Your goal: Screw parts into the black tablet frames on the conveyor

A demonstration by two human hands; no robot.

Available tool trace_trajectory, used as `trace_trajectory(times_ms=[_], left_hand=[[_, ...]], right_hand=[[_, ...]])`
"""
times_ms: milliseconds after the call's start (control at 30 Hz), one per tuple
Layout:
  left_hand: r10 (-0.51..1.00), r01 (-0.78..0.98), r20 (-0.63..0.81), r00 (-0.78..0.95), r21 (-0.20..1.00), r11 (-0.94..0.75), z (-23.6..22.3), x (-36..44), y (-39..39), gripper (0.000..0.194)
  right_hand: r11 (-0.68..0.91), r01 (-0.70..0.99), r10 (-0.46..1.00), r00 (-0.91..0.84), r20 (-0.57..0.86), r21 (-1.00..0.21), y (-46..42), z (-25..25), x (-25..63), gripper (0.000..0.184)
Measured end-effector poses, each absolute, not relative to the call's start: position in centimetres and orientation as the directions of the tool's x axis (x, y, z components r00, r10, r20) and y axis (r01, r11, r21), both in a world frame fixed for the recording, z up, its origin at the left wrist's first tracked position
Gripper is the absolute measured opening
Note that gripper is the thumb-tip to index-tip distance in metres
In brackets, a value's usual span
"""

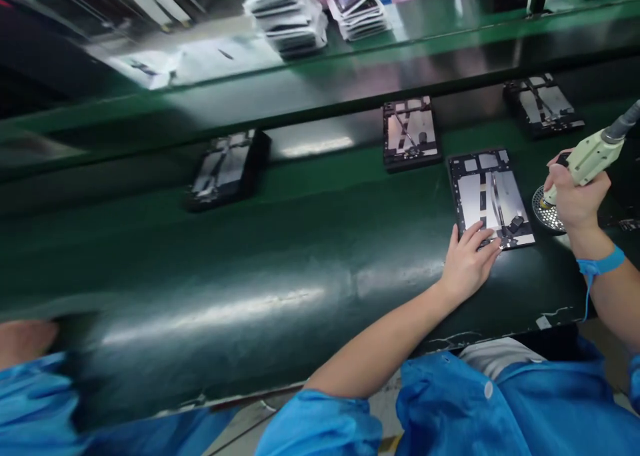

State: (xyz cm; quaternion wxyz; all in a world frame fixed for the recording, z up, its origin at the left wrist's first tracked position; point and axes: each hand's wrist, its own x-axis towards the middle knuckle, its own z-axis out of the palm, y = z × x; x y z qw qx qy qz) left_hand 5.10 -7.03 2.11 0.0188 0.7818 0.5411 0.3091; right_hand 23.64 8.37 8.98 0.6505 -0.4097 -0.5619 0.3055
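Note:
My left hand (470, 263) lies with spread fingers on the lower edge of an opened tablet (509, 196), whose silver battery plates and dark circuitry face up. My right hand (583, 193) is wrapped round a pale green electric screwdriver (596, 155), a grey cable running from its upper end. The driver's tip points down at a round perforated metal dish (554, 221), just right of the tablet. Whether the tip touches a screw there is too small to tell. A blue wrist strap (603, 263) circles my right wrist.
Further opened tablets lie across the green bench (300, 243): one stack (410, 133) behind mine, another (545, 103) at back right, one blurred (227, 166) to the left. A co-worker's arm (30, 343) rests at far left. Wrapped devices (287, 16) are piled on the raised shelf.

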Motion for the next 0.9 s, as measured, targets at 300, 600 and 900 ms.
trace_trajectory(times_ms=[300, 600, 900], left_hand=[[0.849, 0.811, 0.479, 0.221, 0.394, -0.433, 2.5, 4.8, -6.6, 0.018], [0.862, 0.808, 0.454, 0.228, 0.406, -0.427, 2.7, 4.8, -6.7, 0.02], [0.863, 0.805, 0.461, 0.207, 0.421, -0.418, 2.5, 5.3, -5.3, 0.022]], right_hand=[[0.47, 0.079, 0.864, 0.164, 0.476, -0.879, 8.2, 9.4, 23.4, 0.03], [0.483, 0.128, 0.857, 0.133, 0.497, -0.866, 8.4, 8.9, 23.8, 0.027], [0.575, -0.072, 0.818, 0.055, 0.572, -0.815, 4.5, 12.2, 21.2, 0.02]])
